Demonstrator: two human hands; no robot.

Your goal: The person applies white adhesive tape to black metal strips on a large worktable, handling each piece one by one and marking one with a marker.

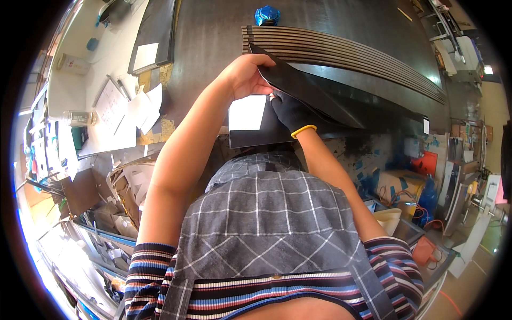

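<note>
Black-gloved, the right hand [294,112] sits at a black sheet [330,96] near the table's edge, its grip too hidden to tell. Thumb and fingers closed, the left hand [248,74] pinches the sheet's raised left end; lengthwise it runs left to right, with brown slats [341,53] beyond.

Far side of the dark table [208,32]: one shiny blue bundle [267,16]. Far left: one square white card [145,55]. Left: loose papers [152,106], partly curled, and a clear jar [80,118] beyond them. Right, below table level: a cardboard box [397,183], a red sheet [425,162] and a crumpled blue plastic bag [428,196]. Near right: one reddish item [424,250], kind unclear.
</note>
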